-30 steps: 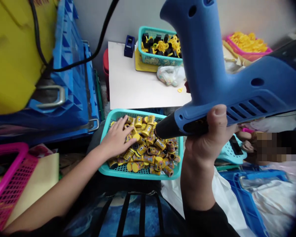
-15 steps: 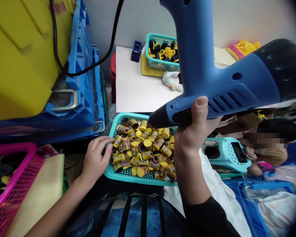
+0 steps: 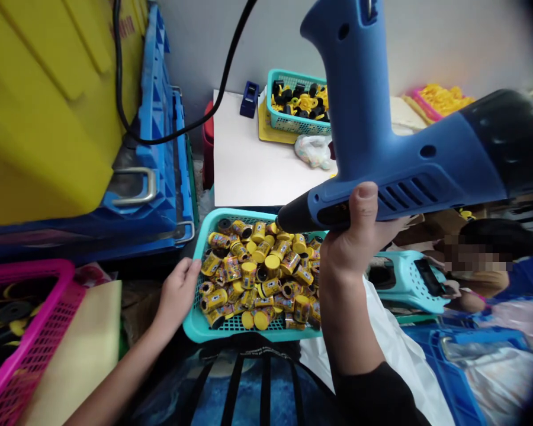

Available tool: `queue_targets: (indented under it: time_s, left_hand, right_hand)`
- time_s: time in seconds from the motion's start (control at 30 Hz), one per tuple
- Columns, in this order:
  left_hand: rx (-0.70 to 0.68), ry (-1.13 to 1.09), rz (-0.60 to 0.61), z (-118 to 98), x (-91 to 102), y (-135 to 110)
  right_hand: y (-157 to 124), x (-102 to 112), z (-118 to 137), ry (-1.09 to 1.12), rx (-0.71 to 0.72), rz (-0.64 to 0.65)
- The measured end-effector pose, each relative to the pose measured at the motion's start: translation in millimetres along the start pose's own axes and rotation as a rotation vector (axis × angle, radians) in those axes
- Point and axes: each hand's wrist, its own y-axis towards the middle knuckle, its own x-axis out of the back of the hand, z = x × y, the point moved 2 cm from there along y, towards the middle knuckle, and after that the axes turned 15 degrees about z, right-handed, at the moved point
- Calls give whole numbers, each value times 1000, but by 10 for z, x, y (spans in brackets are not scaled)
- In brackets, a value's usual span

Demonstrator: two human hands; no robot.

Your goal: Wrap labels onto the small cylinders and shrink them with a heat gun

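Note:
My right hand (image 3: 353, 236) grips a blue heat gun (image 3: 408, 160) round its body, thumb on the near side. The gun's handle points up, and its tapered black end hangs over a turquoise basket (image 3: 204, 334). Heaped in that basket are small yellow cylinders (image 3: 249, 275) with printed wraps, some showing yellow caps and some dark open ends. At the basket's left rim, my left hand (image 3: 180, 290) is closed on the edge, its fingers partly hidden. The right part of the basket is covered by my right hand and forearm.
A black cord (image 3: 173, 136) loops at upper left before blue crates (image 3: 160, 195) and a yellow box (image 3: 39, 118). On the white table (image 3: 249, 177) stand another turquoise basket (image 3: 297, 124) and a tape dispenser (image 3: 249, 99). A pink basket (image 3: 62, 284) is left; another person (image 3: 488, 254) is right.
The view has shifted slightly, so most things appear a little lower and to the right. My left hand's fingers have drawn in at the basket's rim. The heat gun stays in my right hand.

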Motion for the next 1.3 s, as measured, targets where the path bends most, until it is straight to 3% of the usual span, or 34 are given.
queue_targets:
  time_s: [0.23,0.53,0.6,0.67,0.73,0.8,0.9,1.0,1.13,1.2,1.3]
  left_hand:
    - [94,71,-6,242,301,-219]
    - [90,159,10,294,332,-202]
    - [68,197,-35,304,363,-174]
    - [-31,269,-161,246,418,-132]
    - [-224,377,-299,96,458,-85]
    - [-448,485,-322,-119,434,-17]
    - [-657,607,-126,-439,273,155]
    - [-614,760,146,-610,85,329]
    - [-589,789,406,-573,30,277]
    - [-613,675,451,-487,82,150]
    - [-666,537,364,-352,171,-35]
  right_hand:
    - [-111,-166,40,25,-29,50]
    - [-134,-266,29,103,-49,103]
    - [-145,-288,25,151,-75,140]
    - [-157,-316,29,197,-77,131]
    - [-166,-338,44,195,-65,84]
    - [-172,-360,62,188,-62,72]
    - [-177,-376,84,214,-65,117]
    - [-175,-342,99,183,-64,118]
    - [-159,-266,85,137,-99,99]
    - [-162,-251,53,142,-126,116]
    - [-203,-276,-6,140,-158,155]
